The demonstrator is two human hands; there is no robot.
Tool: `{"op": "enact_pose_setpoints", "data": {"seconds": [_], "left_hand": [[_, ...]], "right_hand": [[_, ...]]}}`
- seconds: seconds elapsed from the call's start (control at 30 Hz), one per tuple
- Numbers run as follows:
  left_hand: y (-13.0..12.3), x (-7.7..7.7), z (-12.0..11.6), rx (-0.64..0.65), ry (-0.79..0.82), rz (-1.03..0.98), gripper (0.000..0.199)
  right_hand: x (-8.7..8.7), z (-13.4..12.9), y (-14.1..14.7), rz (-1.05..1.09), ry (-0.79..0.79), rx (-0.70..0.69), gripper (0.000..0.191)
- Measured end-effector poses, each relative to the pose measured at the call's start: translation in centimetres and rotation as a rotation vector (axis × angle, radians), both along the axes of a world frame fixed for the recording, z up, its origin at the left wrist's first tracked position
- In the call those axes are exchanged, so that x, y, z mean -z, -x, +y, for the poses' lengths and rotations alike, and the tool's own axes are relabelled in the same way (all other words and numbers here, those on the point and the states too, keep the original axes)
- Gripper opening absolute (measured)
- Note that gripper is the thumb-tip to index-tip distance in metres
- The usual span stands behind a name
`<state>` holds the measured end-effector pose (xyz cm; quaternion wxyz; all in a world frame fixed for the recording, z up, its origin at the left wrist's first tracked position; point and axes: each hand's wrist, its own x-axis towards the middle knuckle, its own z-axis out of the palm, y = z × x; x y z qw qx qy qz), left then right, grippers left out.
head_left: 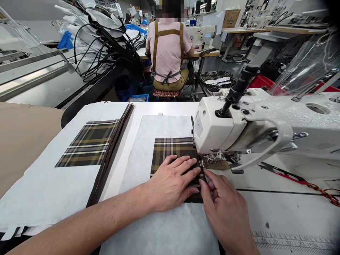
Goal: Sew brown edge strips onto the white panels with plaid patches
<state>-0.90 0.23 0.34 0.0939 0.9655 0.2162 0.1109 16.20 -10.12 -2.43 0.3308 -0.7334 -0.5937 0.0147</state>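
My left hand (174,180) lies flat, fingers spread, across a plaid fabric patch (162,150) in brown, black and white. Under that patch is a pale grey-white fabric panel (143,141). My right hand (225,205) pinches the right edge of the piece between thumb and index finger, close below the needle area. The sewing machine (215,122) stands over this edge with its head just beyond my fingertips. Its needle and presser foot are mostly hidden behind the head and my fingers.
On the left lies a stack of similar panels (37,187) with plaid patches and dark edges. Red-handled snips (289,175) with an orange cord rest right of the machine. A printed ruler scale (292,241) runs along the table. Ahead, a person (170,53) sits at another machine.
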Motion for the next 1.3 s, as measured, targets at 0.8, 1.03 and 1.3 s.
{"op": "enact_pose_setpoints", "data": {"seconds": [0.8, 1.03, 1.3], "left_hand": [[-0.38, 0.07, 0.79, 0.01, -0.015, -0.039, 0.047], [-0.34, -0.24, 0.92, 0.017, -0.008, -0.034, 0.045], [-0.4, -0.56, 0.63, 0.028, -0.007, -0.05, 0.044]], "right_hand": [[0.33, -0.22, -0.11, 0.032, 0.021, -0.007, 0.035], [0.4, -0.2, -0.14, -0.046, -0.023, -0.021, 0.037], [0.22, 0.02, -0.03, -0.086, -0.056, -0.02, 0.043]]}}
